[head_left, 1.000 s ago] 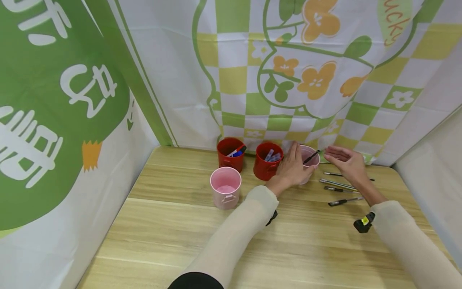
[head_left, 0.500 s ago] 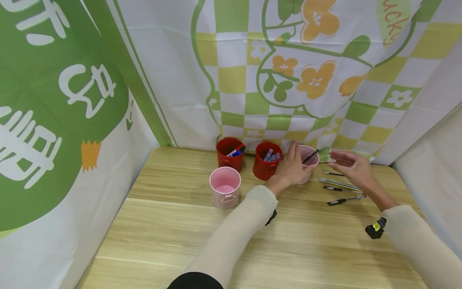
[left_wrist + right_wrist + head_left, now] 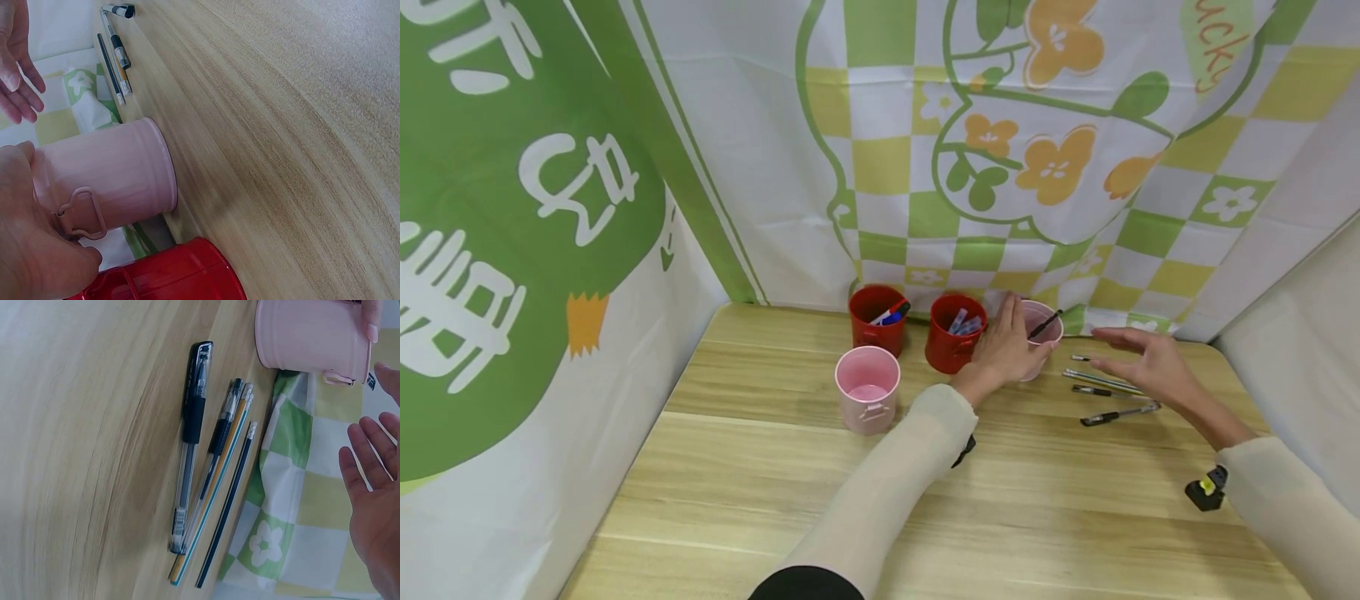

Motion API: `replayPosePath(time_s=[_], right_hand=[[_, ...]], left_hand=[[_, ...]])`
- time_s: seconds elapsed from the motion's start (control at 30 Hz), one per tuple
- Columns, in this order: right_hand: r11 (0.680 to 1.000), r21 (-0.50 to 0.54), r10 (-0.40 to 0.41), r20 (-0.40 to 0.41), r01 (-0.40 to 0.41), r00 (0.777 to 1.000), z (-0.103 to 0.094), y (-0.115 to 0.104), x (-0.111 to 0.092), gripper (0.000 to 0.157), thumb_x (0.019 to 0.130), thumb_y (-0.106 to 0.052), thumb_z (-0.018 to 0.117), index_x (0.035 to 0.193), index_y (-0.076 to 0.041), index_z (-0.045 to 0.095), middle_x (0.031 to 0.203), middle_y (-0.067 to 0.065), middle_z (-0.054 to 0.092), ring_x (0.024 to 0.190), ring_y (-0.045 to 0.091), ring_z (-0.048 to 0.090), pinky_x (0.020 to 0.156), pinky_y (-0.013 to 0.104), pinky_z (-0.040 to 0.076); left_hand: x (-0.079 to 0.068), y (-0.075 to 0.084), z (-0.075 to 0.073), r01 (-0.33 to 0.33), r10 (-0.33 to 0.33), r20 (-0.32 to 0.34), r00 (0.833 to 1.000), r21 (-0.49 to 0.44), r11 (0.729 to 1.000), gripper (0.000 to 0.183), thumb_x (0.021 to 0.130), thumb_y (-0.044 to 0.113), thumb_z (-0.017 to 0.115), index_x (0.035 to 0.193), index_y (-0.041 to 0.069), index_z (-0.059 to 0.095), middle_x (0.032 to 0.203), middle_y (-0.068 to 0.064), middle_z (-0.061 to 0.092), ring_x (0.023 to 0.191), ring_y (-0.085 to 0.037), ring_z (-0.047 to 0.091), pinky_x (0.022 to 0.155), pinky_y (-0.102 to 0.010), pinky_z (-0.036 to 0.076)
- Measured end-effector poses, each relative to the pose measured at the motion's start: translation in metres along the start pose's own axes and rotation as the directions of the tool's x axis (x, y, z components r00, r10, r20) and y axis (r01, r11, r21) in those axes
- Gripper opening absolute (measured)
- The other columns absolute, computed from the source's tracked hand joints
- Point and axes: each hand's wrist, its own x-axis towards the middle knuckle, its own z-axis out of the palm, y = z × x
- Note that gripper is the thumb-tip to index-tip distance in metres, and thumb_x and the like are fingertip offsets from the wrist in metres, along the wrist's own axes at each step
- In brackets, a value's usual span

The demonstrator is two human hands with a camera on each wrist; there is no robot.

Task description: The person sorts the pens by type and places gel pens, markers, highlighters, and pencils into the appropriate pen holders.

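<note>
My left hand (image 3: 1003,346) holds a small pink bucket (image 3: 106,169) by its upper side, thumb across the front near the rim. A black pen (image 3: 1047,325) leans inside this bucket, its end sticking out over the rim. To the right, my right hand (image 3: 1153,367) hovers over the pens with fingers spread and nothing in it. Below it on the table lie a capped gel pen (image 3: 192,422), a second gel pen (image 3: 220,434), a dark pencil (image 3: 228,500) and yellow and teal pencils (image 3: 217,470), roughly side by side.
Left of the held bucket stands a red bucket (image 3: 945,350) with clear-grey sticks inside. Another red bucket (image 3: 877,333) holds markers. A second pink bucket (image 3: 868,408) stands in front of it with nothing visible inside. A patterned cloth (image 3: 880,167) hangs behind the table.
My right hand has drawn back to the right, away from the pink bucket and over the pens, its fingers spreading. The left hand and the buckets have stayed in place.
</note>
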Motion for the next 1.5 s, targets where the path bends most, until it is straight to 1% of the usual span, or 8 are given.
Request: replayPosePath(time_s=[0.23, 0.5, 0.6, 0.73, 0.87, 1.07, 1.33, 1.5], right_hand=[[0.993, -0.075, -0.089, 0.045, 0.092, 0.995, -0.004, 0.003, -0.006, 0.047, 0.086, -0.008, 0.088, 0.13, 0.001, 0.074, 0.126, 0.023, 0.074, 0.105, -0.019, 0.054, 0.092, 0.003, 0.042], [0.97, -0.143, -0.186, 0.075, 0.195, 0.98, -0.007, 0.013, -0.011, 0.053, 0.079, -0.01, 0.094, 0.127, 0.0, 0.075, 0.122, 0.018, 0.076, 0.109, -0.002, 0.063, 0.091, 0.008, 0.048], [0.959, -0.179, -0.208, 0.083, 0.22, 0.975, -0.009, 0.016, -0.014, 0.054, 0.075, -0.011, 0.096, 0.125, -0.001, 0.077, 0.12, 0.017, 0.077, 0.106, 0.009, 0.069, 0.089, 0.011, 0.049], [0.947, -0.209, -0.229, 0.096, 0.245, 0.969, -0.01, 0.016, -0.017, 0.054, 0.072, -0.011, 0.098, 0.121, -0.001, 0.078, 0.117, 0.017, 0.078, 0.102, 0.029, 0.073, 0.089, 0.005, 0.044], [0.927, -0.243, -0.265, 0.115, 0.286, 0.957, -0.009, 0.02, -0.021, 0.054, 0.067, -0.012, 0.1, 0.116, -0.002, 0.08, 0.115, 0.017, 0.078, 0.1, 0.039, 0.073, 0.09, 0.003, 0.039], [0.908, -0.223, -0.334, 0.127, 0.355, 0.934, -0.004, 0.033, -0.025, 0.052, 0.06, -0.011, 0.101, 0.108, -0.006, 0.083, 0.107, 0.007, 0.08, 0.097, 0.025, 0.074, 0.093, 0.004, 0.042], [0.929, -0.211, -0.271, 0.172, 0.304, 0.947, -0.001, 0.035, -0.032, 0.05, 0.063, -0.017, 0.102, 0.108, -0.006, 0.083, 0.107, 0.006, 0.079, 0.097, 0.019, 0.074, 0.088, 0.004, 0.043], [0.928, -0.203, -0.271, 0.208, 0.313, 0.94, 0.001, 0.036, -0.034, 0.048, 0.064, -0.016, 0.102, 0.107, -0.005, 0.083, 0.103, 0.007, 0.079, 0.094, 0.018, 0.074, 0.08, 0.018, 0.055]], left_hand=[[0.0, 0.0, 0.001, 0.0, 0.0, -0.001, 1.0, -0.01, 1.0, 0.101, 0.103, 0.067, 0.05, 0.171, 0.015, -0.003, 0.179, 0.004, -0.007, 0.162, -0.014, 0.015, 0.127, -0.03, 0.026], [0.0, 0.0, 0.001, 0.0, 0.0, -0.008, 1.0, -0.015, 1.0, 0.101, 0.103, 0.067, 0.051, 0.172, 0.015, -0.002, 0.179, 0.004, -0.006, 0.163, -0.014, 0.015, 0.127, -0.03, 0.026], [-0.001, 0.0, 0.001, 0.003, -0.003, -0.004, 1.0, -0.015, 1.0, 0.101, 0.103, 0.069, 0.05, 0.172, 0.016, -0.003, 0.179, 0.004, -0.006, 0.162, -0.014, 0.016, 0.127, -0.03, 0.026], [-0.004, 0.002, -0.002, -0.001, 0.001, -0.015, 1.0, -0.017, 1.0, 0.1, 0.104, 0.068, 0.049, 0.172, 0.015, -0.002, 0.179, 0.004, -0.005, 0.162, -0.014, 0.017, 0.127, -0.029, 0.026], [-0.007, 0.002, -0.003, -0.01, 0.009, -0.032, 0.999, -0.023, 1.0, 0.099, 0.104, 0.067, 0.05, 0.172, 0.014, 0.001, 0.179, 0.003, -0.002, 0.162, -0.014, 0.018, 0.126, -0.029, 0.027], [-0.003, 0.0, -0.001, -0.015, 0.014, -0.02, 1.0, -0.029, 0.999, 0.1, 0.104, 0.067, 0.05, 0.172, 0.014, -0.001, 0.179, 0.003, -0.004, 0.163, -0.015, 0.015, 0.127, -0.03, 0.026], [0.001, -0.001, 0.002, -0.024, 0.023, -0.024, 0.999, -0.031, 0.999, 0.102, 0.103, 0.067, 0.051, 0.171, 0.013, -0.001, 0.179, 0.002, -0.003, 0.163, -0.015, 0.015, 0.127, -0.031, 0.026], [0.001, -0.001, 0.002, -0.028, 0.028, -0.029, 0.999, -0.027, 0.999, 0.101, 0.103, 0.067, 0.052, 0.171, 0.012, 0.0, 0.179, 0.001, -0.002, 0.163, -0.016, 0.016, 0.127, -0.031, 0.027]])
